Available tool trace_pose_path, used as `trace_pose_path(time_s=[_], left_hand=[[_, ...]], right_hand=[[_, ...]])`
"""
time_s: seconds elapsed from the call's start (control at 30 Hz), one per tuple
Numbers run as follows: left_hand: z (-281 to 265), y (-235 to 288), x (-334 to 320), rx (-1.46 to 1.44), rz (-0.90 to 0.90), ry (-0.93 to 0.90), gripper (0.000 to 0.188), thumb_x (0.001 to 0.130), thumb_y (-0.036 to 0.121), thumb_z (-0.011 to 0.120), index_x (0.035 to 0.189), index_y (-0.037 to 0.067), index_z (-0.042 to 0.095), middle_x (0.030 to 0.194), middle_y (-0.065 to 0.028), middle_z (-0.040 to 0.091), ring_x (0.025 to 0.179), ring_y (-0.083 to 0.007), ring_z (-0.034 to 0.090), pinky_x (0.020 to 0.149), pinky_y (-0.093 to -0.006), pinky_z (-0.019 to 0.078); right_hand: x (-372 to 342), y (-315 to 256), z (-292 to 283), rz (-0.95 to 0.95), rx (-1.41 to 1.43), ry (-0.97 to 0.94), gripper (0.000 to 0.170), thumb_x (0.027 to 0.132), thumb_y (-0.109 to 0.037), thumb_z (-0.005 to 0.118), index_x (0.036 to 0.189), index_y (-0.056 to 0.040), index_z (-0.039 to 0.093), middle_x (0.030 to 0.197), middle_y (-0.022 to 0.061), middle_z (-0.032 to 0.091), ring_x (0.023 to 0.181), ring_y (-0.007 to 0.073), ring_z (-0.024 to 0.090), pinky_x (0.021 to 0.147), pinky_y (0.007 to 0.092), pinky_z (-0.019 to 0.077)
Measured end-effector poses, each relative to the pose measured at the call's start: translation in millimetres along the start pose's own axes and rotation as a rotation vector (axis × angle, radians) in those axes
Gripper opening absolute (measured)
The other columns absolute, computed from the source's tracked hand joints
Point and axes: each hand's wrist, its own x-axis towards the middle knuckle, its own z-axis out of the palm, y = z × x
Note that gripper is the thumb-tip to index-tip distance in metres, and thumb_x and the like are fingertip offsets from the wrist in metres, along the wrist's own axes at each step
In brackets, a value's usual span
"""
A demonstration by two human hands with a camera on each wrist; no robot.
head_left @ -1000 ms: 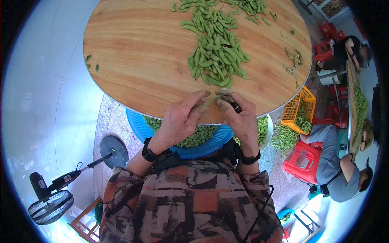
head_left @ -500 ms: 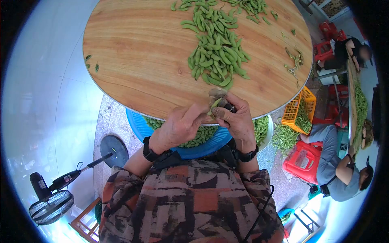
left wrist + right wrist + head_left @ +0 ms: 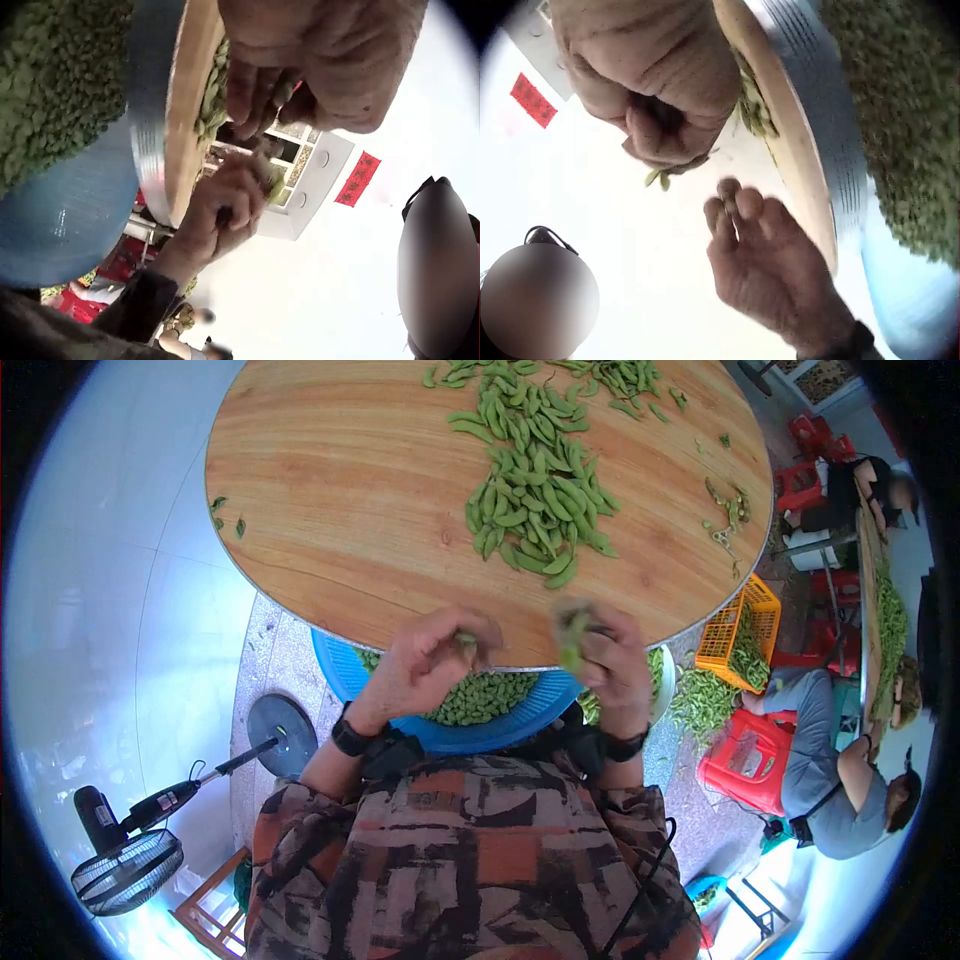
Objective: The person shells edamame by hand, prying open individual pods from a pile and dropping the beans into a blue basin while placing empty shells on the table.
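So the hands are apart right now, both up over the near edge of the counter (image 3: 330, 510). Left hand (image 3: 425, 665) has its fingers curled in, pinching a small greenish bit (image 3: 466, 643), way too blurry to say what exactly. Right hand (image 3: 618, 660) has a green pod (image 3: 571, 645) gripped in its fingers, kinda smeared too, and the right wrist cam catches a couple of green tips poking out past the fingers. Black strap on each wrist. Just beyond the hands there's a big heap of pods (image 3: 540, 500) running toward the far side of the counter, with dried-up scraps (image 3: 735, 515) off to the right and a few leaf bits (image 3: 240, 528) by the left edge. Under the near edge sits a blue basin (image 3: 440, 736) with loads of shelled beans (image 3: 480, 700) in it, and a white bowl (image 3: 664, 695) of green stuff to its right. Further right: more pods spilled on the floor, a yellow crate (image 3: 712, 650) with pods inside, a red stool (image 3: 735, 770), and a person in grey (image 3: 845, 810) near it. Black fan (image 3: 125, 870) down on the near left.
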Motion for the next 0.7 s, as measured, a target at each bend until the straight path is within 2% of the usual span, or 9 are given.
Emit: trace_pose_path(time_s=[0.07, 0.1, 0.17, 0.2, 0.3, 0.37, 0.53, 0.63, 0.7], left_hand=[[-12.8, 18.0, 5.5, 0.558, 0.265, -0.393, 0.017, 0.083, 0.000, 0.056, 0.100, 0.001, 0.060, 0.091, -0.0129, 0.062, 0.080, -0.0284, 0.061, 0.072, -0.0339, 0.0500], [-13.3, 21.9, 7.8, 0.559, 0.266, -0.390, 0.017, 0.083, 0.000, 0.056, 0.100, 0.001, 0.060, 0.091, -0.0129, 0.062, 0.080, -0.0284, 0.061, 0.072, -0.0339, 0.0500], [-11.7, 25.7, 13.0, 0.644, 0.284, -0.409, 0.011, 0.086, 0.004, 0.058, 0.095, 0.001, 0.064, 0.090, -0.0102, 0.064, 0.084, -0.0240, 0.063, 0.074, -0.0319, 0.0511], [-8.0, 24.2, 18.7, 0.643, 0.285, -0.407, 0.011, 0.086, 0.004, 0.058, 0.095, 0.001, 0.064, 0.090, -0.0102, 0.064, 0.084, -0.0240, 0.063, 0.074, -0.0319, 0.0511], [14.5, 9.5, 49.8, 0.926, 0.336, -0.215, 0.012, 0.085, 0.008, 0.060, 0.095, 0.002, 0.063, 0.089, -0.0091, 0.061, 0.077, -0.0256, 0.061, 0.070, -0.0349, 0.0515], [28.0, -9.8, 71.0, 1.292, 0.515, -0.125, 0.013, 0.083, 0.013, 0.061, 0.092, 0.004, 0.060, 0.089, -0.0086, 0.056, 0.076, -0.0268, 0.062, 0.065, -0.0389, 0.0521], [51.3, -19.3, 90.5, 1.448, 0.320, -0.033, 0.013, 0.083, 0.015, 0.061, 0.090, 0.004, 0.058, 0.091, -0.0095, 0.052, 0.077, -0.0293, 0.063, 0.060, -0.0426, 0.0520], [52.3, -21.5, 91.7, 1.470, 0.233, -0.019, 0.013, 0.082, 0.013, 0.061, 0.090, 0.004, 0.058, 0.093, -0.0104, 0.052, 0.078, -0.0305, 0.063, 0.059, -0.0434, 0.0518], [51.0, -20.7, 89.7, 1.450, 0.222, 0.005, 0.012, 0.081, 0.011, 0.061, 0.090, 0.004, 0.058, 0.095, -0.0109, 0.052, 0.078, -0.0312, 0.063, 0.060, -0.0434, 0.0518]], right_hand=[[-21.5, -24.3, -27.7, -0.234, -0.367, -0.047, 0.024, 0.074, 0.002, 0.062, 0.097, 0.0074, 0.065, 0.067, 0.0051, 0.061, 0.047, 0.0067, 0.047, 0.040, 0.0209, 0.0321], [-32.6, -33.9, -44.4, -0.394, -0.594, -0.096, 0.022, 0.070, 0.001, 0.063, 0.090, 0.0084, 0.067, 0.064, 0.0061, 0.062, 0.048, 0.0082, 0.051, 0.043, 0.0218, 0.0361], [-61.0, -52.8, -60.3, -0.332, -0.810, -0.032, 0.017, 0.074, -0.001, 0.064, 0.086, 0.0092, 0.068, 0.064, 0.0070, 0.065, 0.055, 0.0095, 0.058, 0.050, 0.0232, 0.0427], [-65.4, -59.3, -66.4, -0.331, -0.812, -0.033, 0.017, 0.074, -0.001, 0.064, 0.086, 0.0092, 0.068, 0.064, 0.0070, 0.065, 0.055, 0.0095, 0.058, 0.050, 0.0232, 0.0427], [-75.0, -71.4, -80.6, -0.072, -1.232, 0.183, 0.021, 0.078, -0.006, 0.065, 0.094, 0.0070, 0.068, 0.065, 0.0057, 0.065, 0.057, 0.0088, 0.056, 0.054, 0.0251, 0.0439], [-71.6, -72.0, -90.0, 0.126, -1.387, 0.342, 0.021, 0.080, -0.009, 0.066, 0.097, 0.0031, 0.068, 0.064, 0.0075, 0.063, 0.059, 0.0070, 0.053, 0.054, 0.0267, 0.0440], [-64.7, -68.9, -98.9, 0.177, -1.487, 0.335, 0.023, 0.078, -0.014, 0.067, 0.092, 0.0034, 0.068, 0.063, 0.0160, 0.062, 0.055, 0.0191, 0.057, 0.058, 0.0334, 0.0470], [-66.4, -66.0, -99.1, 0.124, -1.723, 0.411, 0.020, 0.080, -0.014, 0.065, 0.090, 0.0035, 0.068, 0.061, 0.0111, 0.061, 0.054, 0.0181, 0.058, 0.054, 0.0322, 0.0446], [-71.1, -64.4, -93.2, 0.075, -1.722, 0.569, 0.025, 0.079, -0.016, 0.066, 0.095, 0.0031, 0.068, 0.066, 0.0177, 0.063, 0.057, 0.0260, 0.062, 0.057, 0.0362, 0.0475]])
